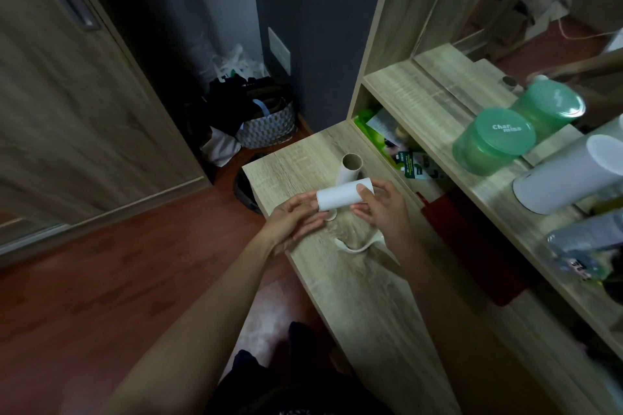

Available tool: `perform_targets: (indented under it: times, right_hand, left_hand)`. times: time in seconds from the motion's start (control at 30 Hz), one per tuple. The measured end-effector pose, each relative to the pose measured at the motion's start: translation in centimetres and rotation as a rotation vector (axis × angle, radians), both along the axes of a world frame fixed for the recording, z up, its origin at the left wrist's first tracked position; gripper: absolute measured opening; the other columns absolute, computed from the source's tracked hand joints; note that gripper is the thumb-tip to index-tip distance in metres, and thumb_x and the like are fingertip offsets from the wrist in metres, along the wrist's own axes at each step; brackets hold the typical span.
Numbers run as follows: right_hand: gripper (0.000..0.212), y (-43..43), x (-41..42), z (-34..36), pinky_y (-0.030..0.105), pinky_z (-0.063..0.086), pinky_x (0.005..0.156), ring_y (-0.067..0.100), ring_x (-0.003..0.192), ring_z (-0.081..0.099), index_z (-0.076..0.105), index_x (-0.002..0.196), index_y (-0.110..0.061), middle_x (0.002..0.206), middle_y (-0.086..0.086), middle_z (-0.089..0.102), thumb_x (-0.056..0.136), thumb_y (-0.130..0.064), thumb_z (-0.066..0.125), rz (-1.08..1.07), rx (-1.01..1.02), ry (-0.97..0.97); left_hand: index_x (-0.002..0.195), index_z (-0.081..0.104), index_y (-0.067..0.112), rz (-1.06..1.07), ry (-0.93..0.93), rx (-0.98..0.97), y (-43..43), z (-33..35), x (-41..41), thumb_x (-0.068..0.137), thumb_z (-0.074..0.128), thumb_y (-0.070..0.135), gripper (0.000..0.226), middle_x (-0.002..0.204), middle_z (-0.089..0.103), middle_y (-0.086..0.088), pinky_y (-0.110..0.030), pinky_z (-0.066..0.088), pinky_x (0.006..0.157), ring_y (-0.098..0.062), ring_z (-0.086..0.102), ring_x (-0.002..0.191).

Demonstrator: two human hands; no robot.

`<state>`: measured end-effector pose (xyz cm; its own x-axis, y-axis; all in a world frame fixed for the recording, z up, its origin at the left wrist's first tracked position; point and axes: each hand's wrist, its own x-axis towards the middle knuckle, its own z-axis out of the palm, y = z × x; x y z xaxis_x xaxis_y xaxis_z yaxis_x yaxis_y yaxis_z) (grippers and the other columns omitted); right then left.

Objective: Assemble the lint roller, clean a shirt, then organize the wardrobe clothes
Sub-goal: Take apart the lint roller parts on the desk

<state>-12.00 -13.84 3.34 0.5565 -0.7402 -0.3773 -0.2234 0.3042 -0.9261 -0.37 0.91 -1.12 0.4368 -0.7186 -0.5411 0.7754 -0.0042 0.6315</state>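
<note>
Above the wooden desk (371, 296), the lint roll (344, 196) is pinched at its left end by the left hand (296, 221) and at its right end by the curled right hand (384, 209); it looks light, hollow and probably sticky, so the ends are best.

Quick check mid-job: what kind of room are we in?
Probably a home bedroom or dressing area: a wardrobe door, a mirror over a wooden counter, and a bag of clothes on the floor. The left hand and right hand hold the white roll.
</note>
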Motion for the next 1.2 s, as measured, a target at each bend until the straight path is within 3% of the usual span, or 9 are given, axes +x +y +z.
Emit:
perform_targets:
  times: [0.13, 0.33, 0.5, 0.63, 0.73, 0.83, 0.93, 1.03, 1.2]
  right_hand:
    - [0.028, -0.5, -0.2, -0.5, 0.022, 0.056, 0.059, 0.015, 0.067, 0.071, 0.054, 0.114, -0.005, 0.118, 0.023, 0.06, 0.089, -0.01, 0.065, 0.017, 0.079, 0.001]
    - [0.03, -1.0, -0.6, -0.6, 0.026, 0.059, 0.066, 0.022, 0.078, 0.07, 0.054, 0.118, -0.004, 0.111, 0.02, 0.063, 0.09, -0.011, 0.063, -0.01, 0.199, -0.039]
    - [0.032, -1.2, -1.1, -0.6, 0.027, 0.059, 0.07, 0.024, 0.084, 0.071, 0.054, 0.12, -0.004, 0.108, 0.018, 0.065, 0.091, -0.014, 0.062, 0.019, 0.246, -0.045]
    - [0.026, -1.1, -1.4, -0.5, 0.026, 0.059, 0.072, 0.022, 0.085, 0.071, 0.056, 0.114, -0.005, 0.105, 0.015, 0.066, 0.092, -0.017, 0.061, 0.046, 0.27, -0.075]
    - [0.022, -1.1, -1.4, -0.5, 0.026, 0.059, 0.072, 0.023, 0.088, 0.071, 0.057, 0.111, -0.007, 0.106, 0.015, 0.066, 0.092, -0.018, 0.061, 0.04, 0.269, -0.088]
    - [0.015, -1.2, -1.2, -0.5, 0.026, 0.059, 0.073, 0.023, 0.088, 0.071, 0.058, 0.103, -0.008, 0.106, 0.016, 0.065, 0.092, -0.018, 0.061, 0.023, 0.281, -0.101]
    - [0.014, -1.4, -1.0, -0.5, 0.025, 0.058, 0.072, 0.023, 0.088, 0.07, 0.057, 0.099, -0.008, 0.105, 0.016, 0.065, 0.092, -0.02, 0.061, -0.002, 0.294, -0.109]
    - [0.016, -1.6, -1.1, -0.5, 0.025, 0.058, 0.072, 0.023, 0.089, 0.071, 0.057, 0.101, -0.008, 0.106, 0.016, 0.065, 0.092, -0.02, 0.062, 0.001, 0.31, -0.113]
    - [0.019, -1.6, -1.4, -0.7, 0.024, 0.058, 0.072, 0.024, 0.092, 0.07, 0.058, 0.105, -0.006, 0.11, 0.018, 0.064, 0.092, -0.02, 0.061, 0.037, 0.325, -0.118]
  left_hand:
    - [0.114, 0.062, 0.005, -0.031, -0.154, 0.067, -0.2, 0.1, 0.1, 0.093, 0.054, -0.007, 0.026, 0.103, 0.071, -0.018, -0.034, 0.058, 0.082, -0.022, 0.075, 0.079]
    - [0.117, 0.062, 0.002, -0.052, -0.162, 0.028, -0.5, 1.3, 0.1, 0.093, 0.056, -0.004, 0.026, 0.099, 0.073, -0.016, -0.028, 0.06, 0.077, -0.023, 0.075, 0.081]
    - [0.113, 0.063, -0.002, -0.091, -0.359, 0.091, -0.7, 1.3, 0.4, 0.09, 0.059, -0.006, 0.024, 0.096, 0.071, -0.014, -0.027, 0.061, 0.074, -0.017, 0.074, 0.075]
    - [0.11, 0.063, -0.007, -0.102, -0.488, 0.148, -1.1, 1.6, 0.7, 0.09, 0.058, -0.008, 0.021, 0.084, 0.069, -0.012, -0.019, 0.059, 0.063, -0.009, 0.071, 0.065]
    - [0.105, 0.065, -0.003, -0.104, -0.545, 0.156, -1.4, 2.1, 0.7, 0.091, 0.056, -0.008, 0.017, 0.083, 0.067, -0.011, -0.017, 0.058, 0.061, -0.007, 0.07, 0.062]
    - [0.111, 0.067, 0.003, -0.071, -0.538, 0.133, -1.6, 2.4, 0.4, 0.095, 0.055, 0.002, 0.02, 0.098, 0.068, -0.011, -0.019, 0.058, 0.068, -0.01, 0.071, 0.071]
    - [0.116, 0.068, 0.009, -0.03, -0.537, 0.091, -1.6, 2.4, 0.0, 0.089, 0.068, 0.013, 0.026, 0.114, 0.066, -0.008, -0.027, 0.059, 0.081, -0.017, 0.07, 0.089]
    - [0.116, 0.068, 0.015, -0.036, -0.618, 0.099, -1.5, 2.1, -0.1, 0.081, 0.078, 0.015, 0.037, 0.118, 0.067, -0.009, -0.034, 0.058, 0.087, -0.02, 0.068, 0.095]
    - [0.114, 0.067, 0.019, -0.071, -0.627, 0.08, -1.2, 2.2, 0.2, 0.081, 0.078, 0.012, 0.035, 0.114, 0.064, -0.006, -0.038, 0.056, 0.091, -0.024, 0.067, 0.099]
